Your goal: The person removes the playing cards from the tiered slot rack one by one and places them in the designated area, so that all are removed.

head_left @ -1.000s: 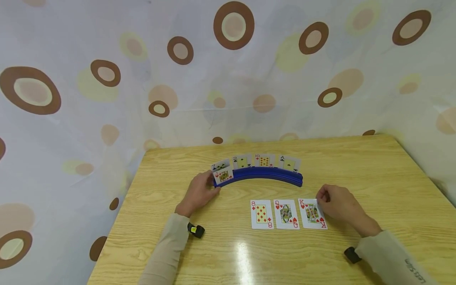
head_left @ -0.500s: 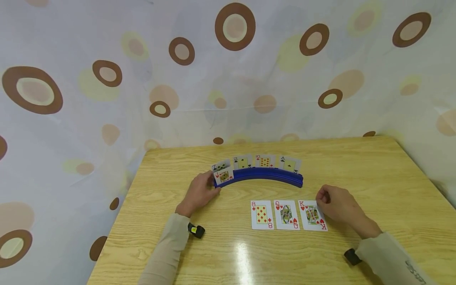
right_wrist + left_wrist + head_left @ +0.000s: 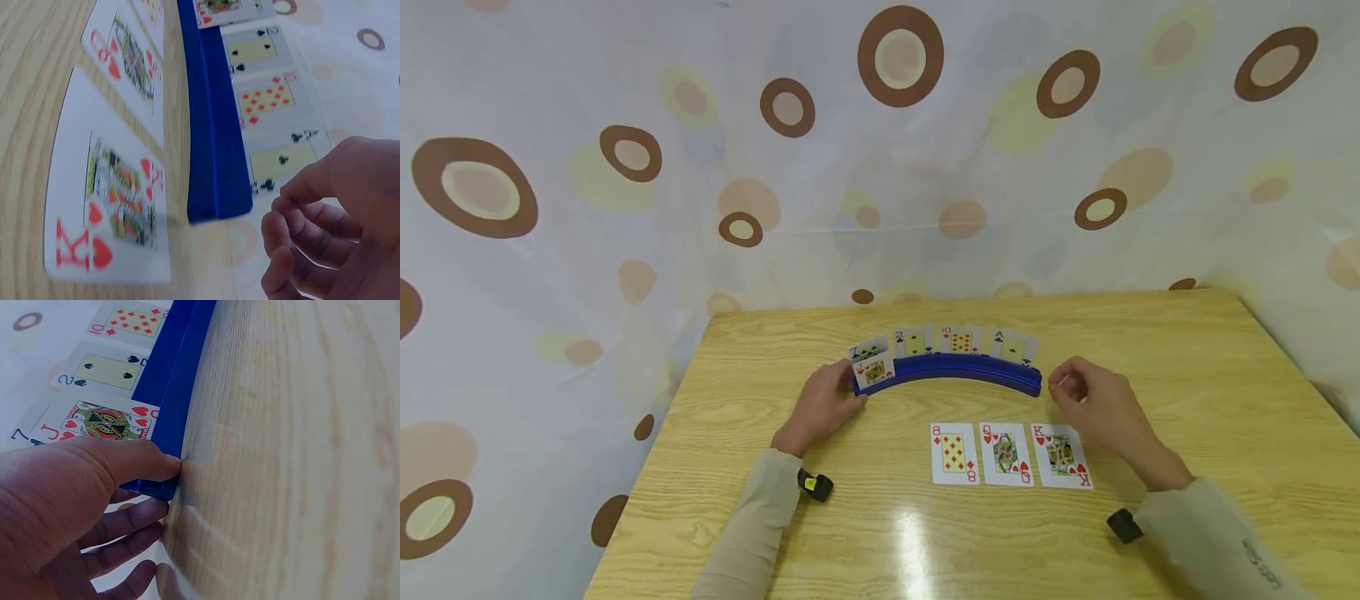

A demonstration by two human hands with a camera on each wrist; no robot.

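Note:
A curved blue card holder (image 3: 967, 364) stands on the table. My left hand (image 3: 823, 402) grips its left end, thumb (image 3: 153, 459) on the front and fingers behind. In the holder's front groove the jack of hearts (image 3: 874, 372) overlaps a black seven (image 3: 868, 348). Behind stand the two of spades (image 3: 913, 341), ten of diamonds (image 3: 962, 341) and ace of clubs (image 3: 1014, 347). My right hand (image 3: 1097, 404) hovers beside the holder's right end, fingers curled, thumb tip meeting the index finger, nothing between them; the ace is nearest.
Face up in a row before the holder lie the eight of diamonds (image 3: 953, 453), queen of hearts (image 3: 1006, 454) and king of hearts (image 3: 1062, 456). The wooden table (image 3: 880, 533) backs onto a circle-patterned cloth (image 3: 820, 183).
My right hand has left the top right corner of the king of hearts and moved up toward the holder's right end. My left hand keeps its grip, and the cards lie as before.

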